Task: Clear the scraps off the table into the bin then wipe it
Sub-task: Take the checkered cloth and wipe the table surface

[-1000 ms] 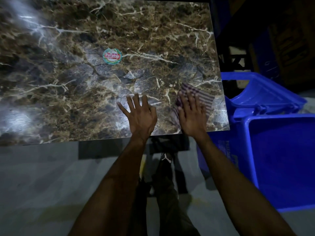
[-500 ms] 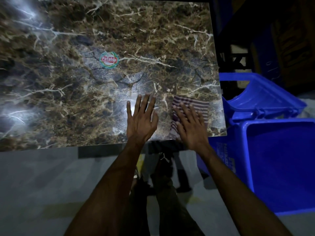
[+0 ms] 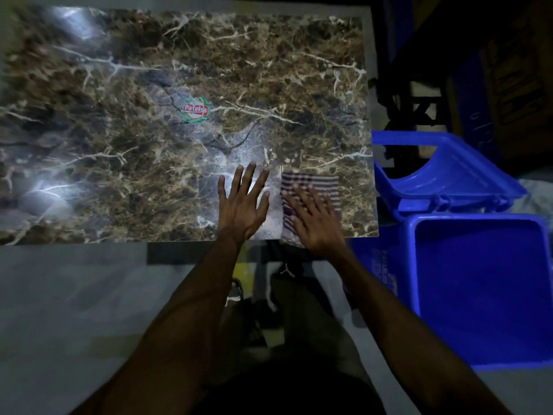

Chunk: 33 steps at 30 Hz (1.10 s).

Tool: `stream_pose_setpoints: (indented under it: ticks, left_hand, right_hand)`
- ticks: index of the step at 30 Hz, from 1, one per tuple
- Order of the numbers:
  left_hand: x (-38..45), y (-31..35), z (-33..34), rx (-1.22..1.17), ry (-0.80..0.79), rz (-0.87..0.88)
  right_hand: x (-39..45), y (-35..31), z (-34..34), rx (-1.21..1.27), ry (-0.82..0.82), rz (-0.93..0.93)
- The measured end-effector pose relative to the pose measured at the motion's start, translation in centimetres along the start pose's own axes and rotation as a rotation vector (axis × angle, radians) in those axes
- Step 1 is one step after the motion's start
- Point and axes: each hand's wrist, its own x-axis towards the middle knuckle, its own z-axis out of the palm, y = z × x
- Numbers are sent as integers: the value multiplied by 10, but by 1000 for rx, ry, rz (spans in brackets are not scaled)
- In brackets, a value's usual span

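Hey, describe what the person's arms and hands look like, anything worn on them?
Both forearms are bare up to the bottom edge of the picture: no sleeves show. The left hand and right hand wear no gloves. No watch, bracelet or ring can be made out, though the light is dim and the right hand is slightly blurred.

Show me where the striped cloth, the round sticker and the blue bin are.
striped cloth (image 3: 314, 181), head view, its far part beyond the fingers.
round sticker (image 3: 196, 110), head view, its red label.
blue bin (image 3: 478, 218), head view, its far rim.

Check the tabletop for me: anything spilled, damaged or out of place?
Nothing stands out. The marble-pattern table shows only a round sticker and the striped cloth under the right hand; no scraps visible.
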Motion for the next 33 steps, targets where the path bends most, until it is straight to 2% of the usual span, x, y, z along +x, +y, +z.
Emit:
stream_pose_setpoints:
  ticks: [3,7,11,15,19,25,28,33]
  left_hand:
    - [2,4,-6,12,-86,-13]
    - [4,19,-16,6,-179,-67]
    - [11,28,-26,-2,-294,-110]
    - [24,36,-34,20,-438,-72]
    - [38,56,-40,46,-575,-106]
    - [41,82,-43,54,-575,-176]
    - [45,92,-38,114,-568,-197]
    - [55,91,-35,111,-542,-167]
  right_hand:
    - [-10,29,-13,43,-23,134]
    - [29,48,-27,118,24,284]
    - [57,26,-22,121,10,248]
    - [6,25,-14,97,-35,68]
    - [-33,54,-19,99,-60,206]
    - [51,73,-39,140,-9,409]
    - [82,52,-35,153,-6,337]
    - [30,37,-18,118,1,151]
